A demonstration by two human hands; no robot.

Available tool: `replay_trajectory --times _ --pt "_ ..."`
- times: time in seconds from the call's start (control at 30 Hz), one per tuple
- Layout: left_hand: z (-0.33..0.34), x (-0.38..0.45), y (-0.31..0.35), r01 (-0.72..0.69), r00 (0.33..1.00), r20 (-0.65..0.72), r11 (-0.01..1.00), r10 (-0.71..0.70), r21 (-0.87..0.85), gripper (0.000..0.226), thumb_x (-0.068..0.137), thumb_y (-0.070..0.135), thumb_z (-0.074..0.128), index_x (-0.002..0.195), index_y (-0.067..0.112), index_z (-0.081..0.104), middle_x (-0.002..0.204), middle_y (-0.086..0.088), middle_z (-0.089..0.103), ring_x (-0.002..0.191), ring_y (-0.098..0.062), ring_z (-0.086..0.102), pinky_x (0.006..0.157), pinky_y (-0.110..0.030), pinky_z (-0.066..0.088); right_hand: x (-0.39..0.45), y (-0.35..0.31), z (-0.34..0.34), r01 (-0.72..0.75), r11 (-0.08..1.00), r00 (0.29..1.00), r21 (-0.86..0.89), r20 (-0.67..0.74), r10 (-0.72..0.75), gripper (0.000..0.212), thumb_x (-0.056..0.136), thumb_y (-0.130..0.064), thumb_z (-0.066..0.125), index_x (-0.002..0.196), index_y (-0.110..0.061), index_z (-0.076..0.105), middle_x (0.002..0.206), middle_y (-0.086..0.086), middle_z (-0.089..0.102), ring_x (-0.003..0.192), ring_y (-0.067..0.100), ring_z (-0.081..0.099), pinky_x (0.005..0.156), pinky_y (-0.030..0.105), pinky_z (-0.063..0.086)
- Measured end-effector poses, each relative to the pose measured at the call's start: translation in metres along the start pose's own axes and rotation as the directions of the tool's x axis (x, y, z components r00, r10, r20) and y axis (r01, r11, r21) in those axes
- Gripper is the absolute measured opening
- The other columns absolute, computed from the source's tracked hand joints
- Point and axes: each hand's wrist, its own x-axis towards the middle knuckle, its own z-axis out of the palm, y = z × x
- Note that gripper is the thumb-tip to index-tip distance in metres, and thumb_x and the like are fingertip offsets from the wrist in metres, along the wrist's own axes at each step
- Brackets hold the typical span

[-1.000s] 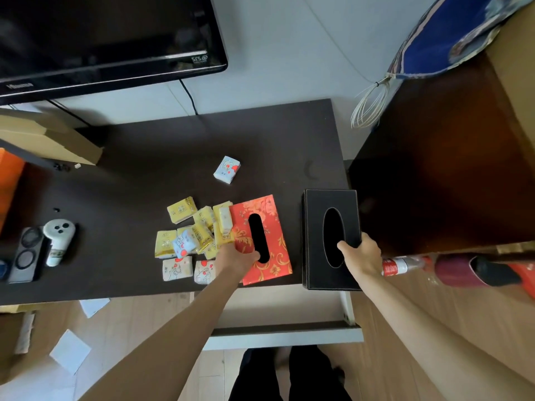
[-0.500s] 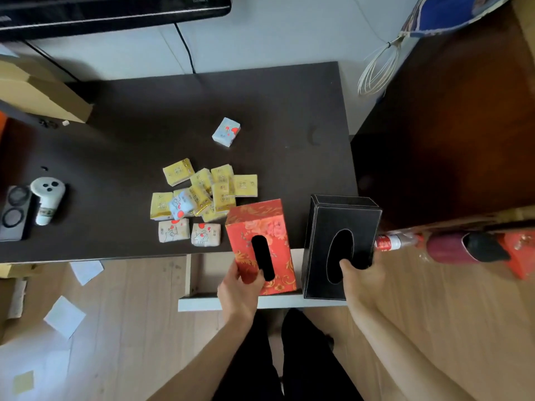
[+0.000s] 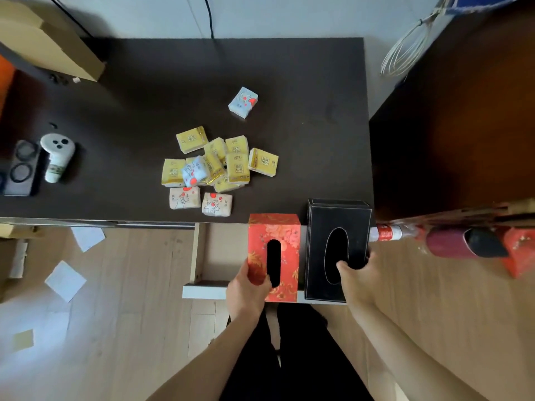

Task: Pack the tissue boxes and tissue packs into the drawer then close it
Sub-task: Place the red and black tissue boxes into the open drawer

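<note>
Your left hand (image 3: 246, 287) grips the red tissue box (image 3: 273, 256), your right hand (image 3: 360, 280) the black tissue box (image 3: 337, 250) (thumb in its slot), both over the open drawer (image 3: 202, 256), perhaps touching it; tissue packs (image 3: 220, 166) lie on the desk (image 3: 304, 111).

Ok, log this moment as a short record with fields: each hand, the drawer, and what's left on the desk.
left hand: grips the red tissue box, thumb at its slot
right hand: grips the black tissue box, thumb in its slot
boxes: side by side over the drawer, openings up
drawer: pulled open, bare floor visible at its left
desk: tissue packs in a loose pile, one pale blue pack apart behind it
packed so far: cannot tell
</note>
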Motion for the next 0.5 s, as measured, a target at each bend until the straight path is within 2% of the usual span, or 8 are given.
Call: replay_trajectory --times 0.1,0.23,0.3,0.37,0.5 --pt "-0.003 -0.017 -0.013 0.024 0.999 0.047 1.000 -0.025 0.011 0.051 0.073 0.042 0.076 0.121 0.030 0.063 0.088 0.014 0.071 0.082 -0.011 0.067 0.076 -0.027 0.057 -0.018 0.013 -0.007 -0.037 0.997 0.999 -0.063 0.014 0.038 0.045 0.073 -0.010 0.076 0.112 -0.023 0.060 0.100 0.004 0.072 0.092 0.022 0.072 0.090 0.051 0.061" --pt "-0.006 -0.043 -0.036 0.039 0.996 0.079 0.999 -0.041 0.028 0.053 0.072 0.042 0.076 0.122 0.029 0.063 0.088 0.014 0.071 0.083 -0.011 0.067 0.074 -0.029 0.058 -0.041 0.030 -0.017 -0.109 0.989 0.993 -0.103 0.044 0.114 0.057 0.073 -0.011 0.075 0.127 -0.016 0.058 0.110 0.010 0.071 0.102 0.028 0.071 0.096 0.052 0.058" --pt "-0.007 -0.053 -0.046 0.051 0.994 0.098 0.998 -0.054 0.033 0.051 0.071 0.043 0.075 0.119 0.030 0.063 0.086 0.014 0.071 0.082 -0.011 0.067 0.074 -0.032 0.059 -0.052 0.036 -0.022 -0.123 0.985 0.991 -0.117 0.044 0.129 0.052 0.071 -0.009 0.075 0.121 -0.016 0.060 0.103 0.010 0.073 0.094 0.027 0.073 0.088 0.047 0.061" --pt "-0.007 -0.059 -0.054 0.060 0.991 0.115 0.998 -0.064 0.037 0.050 0.070 0.045 0.073 0.117 0.031 0.063 0.087 0.012 0.072 0.083 -0.013 0.068 0.074 -0.037 0.060 -0.060 0.041 -0.025 -0.141 0.982 0.988 -0.125 0.043 0.147 0.049 0.070 -0.007 0.075 0.115 -0.018 0.061 0.094 0.008 0.073 0.083 0.022 0.074 0.075 0.037 0.062" --pt "-0.005 -0.057 -0.062 0.054 0.992 0.110 0.997 -0.060 0.056 0.043 0.069 0.044 0.074 0.109 0.034 0.064 0.083 0.015 0.070 0.080 -0.013 0.068 0.073 -0.034 0.059 -0.060 0.048 -0.022 -0.176 0.977 0.982 -0.122 0.052 0.183 0.053 0.071 -0.005 0.076 0.119 -0.019 0.059 0.093 0.004 0.073 0.081 0.016 0.074 0.070 0.027 0.060"
